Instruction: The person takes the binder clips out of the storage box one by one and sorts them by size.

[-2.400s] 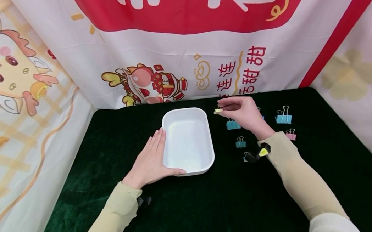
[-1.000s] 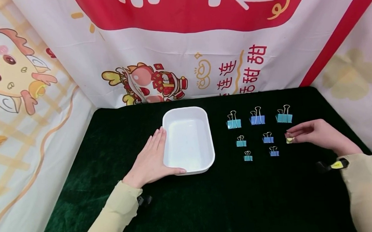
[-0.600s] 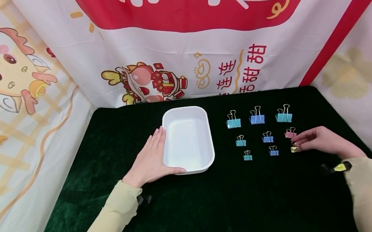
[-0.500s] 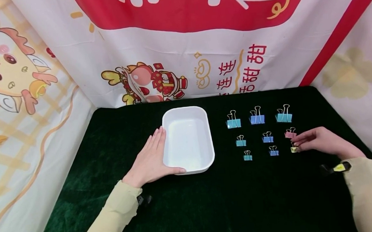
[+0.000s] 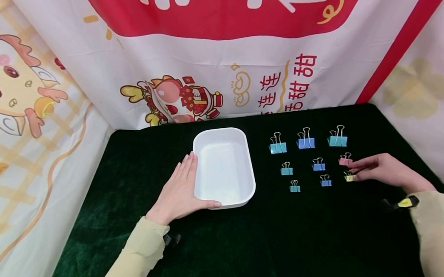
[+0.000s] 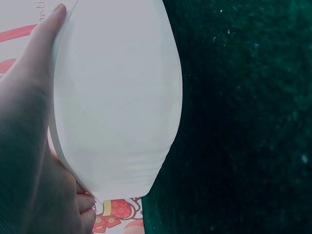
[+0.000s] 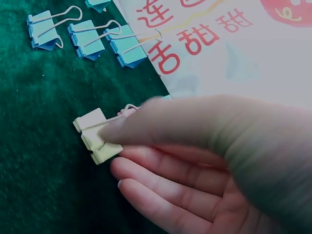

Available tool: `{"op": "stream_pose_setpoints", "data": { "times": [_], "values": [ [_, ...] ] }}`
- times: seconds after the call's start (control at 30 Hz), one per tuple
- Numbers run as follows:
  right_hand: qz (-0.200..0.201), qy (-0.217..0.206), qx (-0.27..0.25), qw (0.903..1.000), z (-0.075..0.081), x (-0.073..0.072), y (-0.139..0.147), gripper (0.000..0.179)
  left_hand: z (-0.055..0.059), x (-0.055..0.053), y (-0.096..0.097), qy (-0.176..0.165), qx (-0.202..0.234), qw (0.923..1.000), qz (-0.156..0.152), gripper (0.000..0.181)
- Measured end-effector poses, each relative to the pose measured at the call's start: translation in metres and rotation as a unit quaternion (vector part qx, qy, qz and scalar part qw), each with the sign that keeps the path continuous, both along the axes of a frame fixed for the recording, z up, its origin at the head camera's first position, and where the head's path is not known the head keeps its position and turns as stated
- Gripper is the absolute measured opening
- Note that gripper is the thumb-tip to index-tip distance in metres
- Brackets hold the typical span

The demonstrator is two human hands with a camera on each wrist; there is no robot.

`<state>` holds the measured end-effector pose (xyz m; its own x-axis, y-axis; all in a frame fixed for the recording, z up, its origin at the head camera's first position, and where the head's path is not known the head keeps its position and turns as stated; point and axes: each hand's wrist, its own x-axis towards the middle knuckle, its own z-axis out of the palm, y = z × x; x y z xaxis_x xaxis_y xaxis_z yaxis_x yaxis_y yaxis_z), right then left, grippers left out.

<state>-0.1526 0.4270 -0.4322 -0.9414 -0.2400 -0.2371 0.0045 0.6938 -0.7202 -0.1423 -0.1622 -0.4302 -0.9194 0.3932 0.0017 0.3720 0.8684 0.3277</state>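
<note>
My right hand (image 5: pixel 390 171) is at the right end of the rows of clips. Between thumb and fingers it pinches a small yellow binder clip (image 7: pixel 99 138), low at the green cloth, just in front of a pink binder clip (image 5: pixel 345 160). In the right wrist view the thumb covers part of the yellow clip. My left hand (image 5: pixel 179 192) rests against the left side of a white rectangular tray (image 5: pixel 252 170), its fingers straight along the side and its thumb along the near rim. Nothing lies in the tray.
Right of the tray, blue and teal binder clips stand in rows: large ones such as the teal clip (image 5: pixel 277 148) at the back, smaller ones such as the blue clip (image 5: pixel 325 183) in front. Dark green cloth (image 5: pixel 251 247) covers the table; a printed curtain (image 5: pixel 201 55) hangs behind.
My right hand has carried the yellow clip from beside the tray's far right corner, rightward and nearer, to the spot in front of the pink clip. The left hand has stayed at the tray.
</note>
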Motion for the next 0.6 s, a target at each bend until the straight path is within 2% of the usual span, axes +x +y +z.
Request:
{"op": "stream_pose_setpoints", "data": {
  "times": [0.1,0.17,0.23,0.33,0.4,0.47,0.6],
  "values": [
    [-0.030,0.014,0.017,0.9993,0.006,0.002,-0.001,0.048,-0.001,-0.001,-0.001,-0.002,-0.001,1.0000,0.003,0.141],
    [-0.068,0.037,0.020,0.9968,0.012,0.002,-0.001,0.052,-0.002,-0.001,-0.002,0.000,-0.003,1.0000,0.005,0.141],
    [-0.109,0.075,0.007,0.9913,0.017,0.001,-0.001,0.052,-0.002,-0.001,-0.003,0.003,-0.001,1.0000,0.005,0.141],
    [-0.154,0.155,0.000,0.9757,0.023,-0.001,0.001,0.050,-0.003,0.000,-0.002,0.001,-0.003,1.0000,0.007,0.141],
    [-0.154,0.203,0.029,0.9664,0.025,-0.004,0.004,0.053,-0.003,0.001,-0.002,-0.002,-0.003,1.0000,0.005,0.141],
    [-0.139,0.241,0.084,0.9568,0.026,-0.010,0.008,0.060,-0.003,0.001,-0.002,-0.005,-0.004,1.0000,0.006,0.141],
    [-0.078,0.261,0.226,0.9352,0.019,-0.027,0.019,0.085,-0.001,-0.001,-0.004,0.002,0.001,1.0000,0.003,0.131]
  ]
}}
